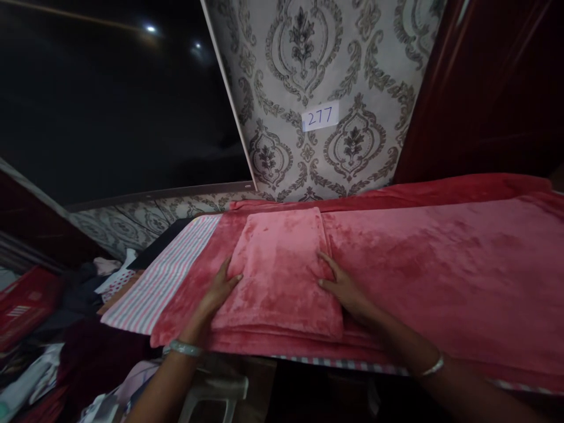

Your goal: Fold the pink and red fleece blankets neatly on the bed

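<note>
A pink plush blanket [277,270], folded into a thick rectangle, lies between my two hands. Its pile looks soft, with darker patches where it is brushed. My left hand [223,285] rests at the left edge with thumb and forefinger spread. At the opposite edge, my right hand [343,288] touches the side, its thumb and forefinger also apart and pointing inward. Some fingers of both hands are hidden. Under the folded piece, a larger pink plush blanket [440,264] is spread flat and runs far to the right.
A striped cloth [167,270] shows at the left under the blankets. A large dark screen [118,106] stands behind, beside patterned wallpaper with a paper label [320,116] reading 277. Clothes [101,352] are heaped at lower left, near a pale plastic stool [215,390].
</note>
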`<act>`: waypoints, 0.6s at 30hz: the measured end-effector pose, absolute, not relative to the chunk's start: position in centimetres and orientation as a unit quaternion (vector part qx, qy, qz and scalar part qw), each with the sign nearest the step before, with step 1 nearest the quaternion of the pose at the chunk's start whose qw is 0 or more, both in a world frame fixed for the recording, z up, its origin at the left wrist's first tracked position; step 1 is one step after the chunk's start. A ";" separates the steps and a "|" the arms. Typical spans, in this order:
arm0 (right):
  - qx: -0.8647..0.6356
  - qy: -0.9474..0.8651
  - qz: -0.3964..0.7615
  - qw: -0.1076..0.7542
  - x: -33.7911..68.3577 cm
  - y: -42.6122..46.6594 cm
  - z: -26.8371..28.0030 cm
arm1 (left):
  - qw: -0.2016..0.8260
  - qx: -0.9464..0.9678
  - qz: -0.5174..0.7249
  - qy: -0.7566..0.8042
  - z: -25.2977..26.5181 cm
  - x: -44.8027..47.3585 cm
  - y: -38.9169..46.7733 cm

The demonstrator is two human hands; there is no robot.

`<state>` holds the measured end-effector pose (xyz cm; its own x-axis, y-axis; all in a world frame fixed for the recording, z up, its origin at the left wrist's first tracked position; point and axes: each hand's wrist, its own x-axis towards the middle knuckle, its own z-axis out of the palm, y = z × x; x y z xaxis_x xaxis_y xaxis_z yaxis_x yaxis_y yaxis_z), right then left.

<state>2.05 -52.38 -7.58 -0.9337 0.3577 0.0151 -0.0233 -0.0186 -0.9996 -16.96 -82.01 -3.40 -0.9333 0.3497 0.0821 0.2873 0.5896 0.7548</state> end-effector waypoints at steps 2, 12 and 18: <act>-0.110 -0.689 0.703 0.134 2.7 -51.8 -7.6 | 0.041 0.178 0.410 0.894 -3.1 -16.8 -82.5; -0.025 -0.860 0.454 0.233 1.2 -48.3 -4.0 | -0.038 0.278 0.280 0.918 1.4 -19.2 -78.1; -0.049 -0.911 0.335 0.237 -7.5 -49.7 -2.0 | 0.002 0.344 0.160 0.925 3.2 -20.1 -66.5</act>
<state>-7.49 -49.70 -2.00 -0.8829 0.2472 0.3993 -0.0702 0.7712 -0.6327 -20.08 -66.49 3.19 -0.7636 0.6369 0.1060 0.6356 0.7125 0.2974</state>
